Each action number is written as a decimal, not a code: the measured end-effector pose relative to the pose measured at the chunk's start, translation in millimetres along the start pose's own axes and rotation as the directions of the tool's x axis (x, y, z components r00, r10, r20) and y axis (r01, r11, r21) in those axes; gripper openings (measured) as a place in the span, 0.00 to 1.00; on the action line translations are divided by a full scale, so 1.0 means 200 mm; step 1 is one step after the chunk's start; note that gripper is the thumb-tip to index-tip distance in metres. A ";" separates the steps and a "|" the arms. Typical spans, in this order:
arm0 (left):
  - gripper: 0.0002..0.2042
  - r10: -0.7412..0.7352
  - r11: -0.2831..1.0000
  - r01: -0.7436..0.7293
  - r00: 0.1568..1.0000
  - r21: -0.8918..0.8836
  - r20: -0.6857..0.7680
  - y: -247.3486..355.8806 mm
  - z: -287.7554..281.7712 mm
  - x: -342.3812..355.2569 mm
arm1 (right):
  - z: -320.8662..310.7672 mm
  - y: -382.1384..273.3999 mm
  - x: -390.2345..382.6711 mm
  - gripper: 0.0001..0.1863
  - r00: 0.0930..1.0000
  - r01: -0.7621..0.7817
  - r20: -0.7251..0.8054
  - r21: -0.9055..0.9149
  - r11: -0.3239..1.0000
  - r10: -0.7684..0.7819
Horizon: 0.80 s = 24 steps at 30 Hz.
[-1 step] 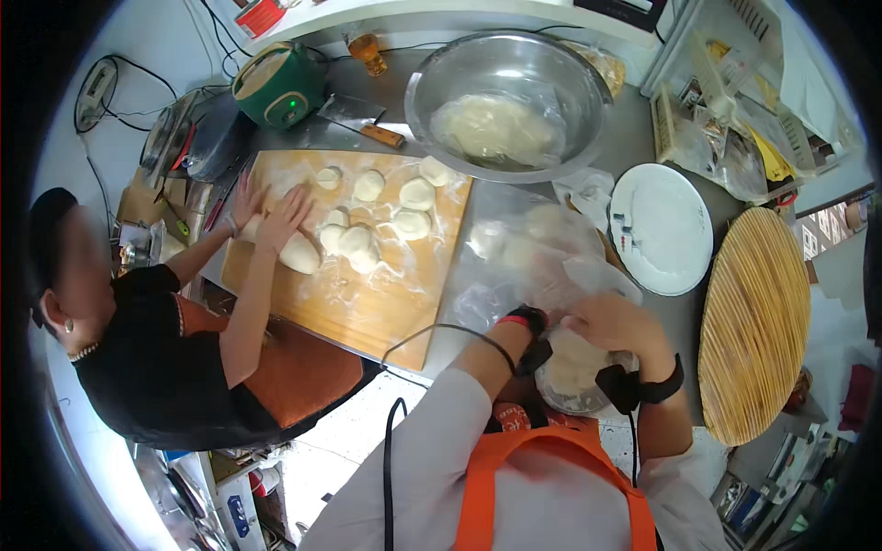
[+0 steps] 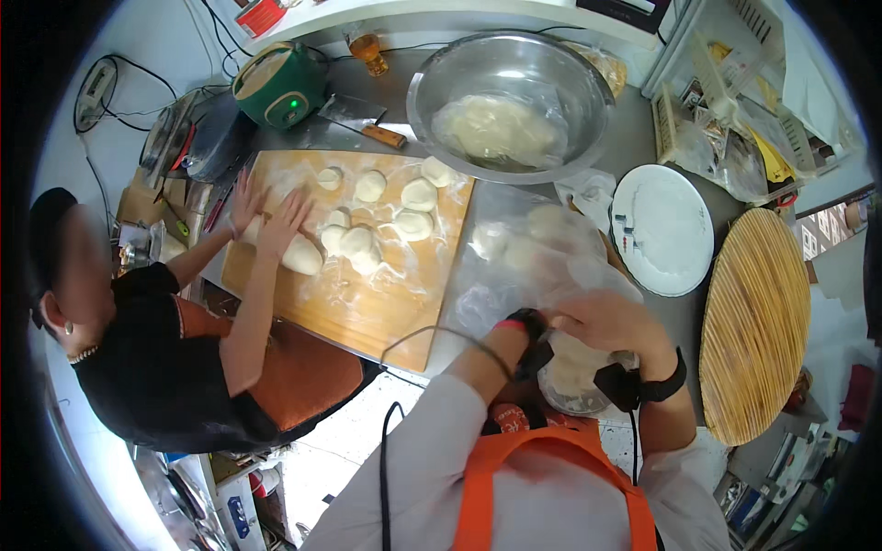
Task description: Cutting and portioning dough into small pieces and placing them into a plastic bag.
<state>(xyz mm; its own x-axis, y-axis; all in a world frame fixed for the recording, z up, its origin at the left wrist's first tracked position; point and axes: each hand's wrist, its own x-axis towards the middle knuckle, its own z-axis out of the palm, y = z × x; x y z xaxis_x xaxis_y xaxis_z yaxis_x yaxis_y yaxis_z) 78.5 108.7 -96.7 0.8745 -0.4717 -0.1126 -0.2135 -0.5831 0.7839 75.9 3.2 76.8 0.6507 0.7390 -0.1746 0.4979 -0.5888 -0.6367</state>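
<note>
My right hand [image 2: 608, 319] is over the rim of a clear bowl [image 2: 574, 372] of pale flour or dough, its fingers bent together and pointing left. What they hold, if anything, is hidden. My left hand [image 2: 546, 320] meets it from the left; its fingers are mostly covered, so their state does not show. Just beyond both hands lies a clear plastic sheet [image 2: 496, 275], with pale round dough pieces [image 2: 490, 241] visible beneath. At left, a co-worker's hands [image 2: 282, 220] press flat on a dough roll [image 2: 299, 255] on a floured wooden board [image 2: 367, 317].
Several dough pieces [image 2: 419, 194] sit on the board. Behind it are a cleaver [image 2: 381, 136], a green cooker [image 2: 278, 87] and a large steel basin [image 2: 423, 115] with plastic-wrapped dough [image 2: 501, 129]. A white plate [image 2: 661, 230] and a round slatted wooden lid [image 2: 755, 326] stand right.
My right hand has shifted slightly left toward my left hand. The co-worker's hands stay on the dough roll.
</note>
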 end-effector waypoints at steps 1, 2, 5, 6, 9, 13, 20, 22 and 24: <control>0.14 0.049 0.999 -0.047 0.997 -0.025 0.054 0.06 -0.07 -0.08 | -0.03 -0.06 0.07 0.11 0.999 0.035 -0.026 0.043 0.998 -0.033; 0.14 0.099 0.993 -0.092 0.989 -0.069 0.111 0.14 -0.22 -0.19 | -0.12 -0.17 0.19 0.11 0.986 0.081 0.147 -0.031 0.996 -0.076; 0.14 0.208 0.926 -0.096 0.938 -0.365 0.279 0.24 -0.61 -0.50 | -0.09 -0.25 0.55 0.09 0.964 0.221 0.164 -0.044 0.974 -0.211; 0.13 0.130 0.887 0.051 0.926 -0.459 0.354 0.21 -0.73 -0.59 | -0.04 -0.21 0.72 0.09 0.936 0.278 0.241 -0.063 0.959 -0.256; 0.14 -0.076 0.684 -0.050 0.987 -0.727 -0.139 -0.08 -1.08 -0.90 | 0.25 -0.22 1.18 0.09 0.900 0.259 0.387 -0.109 0.960 -0.199; 0.14 -0.083 0.990 0.142 0.429 -0.024 -0.900 -0.80 -1.25 -0.78 | 0.82 -0.25 1.53 0.14 0.957 0.128 -0.250 -0.083 0.988 -0.145; 0.20 -0.328 0.905 0.408 0.492 -0.118 -0.806 -1.08 -1.22 -0.74 | 1.04 -0.32 1.64 0.20 0.881 0.024 -0.473 0.025 0.999 -0.009; 0.17 -0.462 0.811 0.568 0.476 -0.139 -0.749 -1.06 -1.24 -0.75 | 0.97 -0.35 1.57 0.20 0.900 0.108 -0.429 0.060 0.992 -0.072; 0.15 -0.460 0.874 0.385 0.456 -0.297 -0.762 -1.09 -1.22 -0.76 | 0.91 -0.38 1.52 0.21 0.918 0.099 -0.397 0.195 0.976 -0.014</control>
<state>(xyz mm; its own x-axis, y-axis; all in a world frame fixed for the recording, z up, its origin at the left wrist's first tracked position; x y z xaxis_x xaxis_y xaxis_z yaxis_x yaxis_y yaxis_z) 99.1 469.5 -101.3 0.8287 0.5572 0.0532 0.2795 -0.4943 0.8231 131.6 332.7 -65.6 0.8178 0.5564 0.1473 0.4389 -0.4373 -0.7849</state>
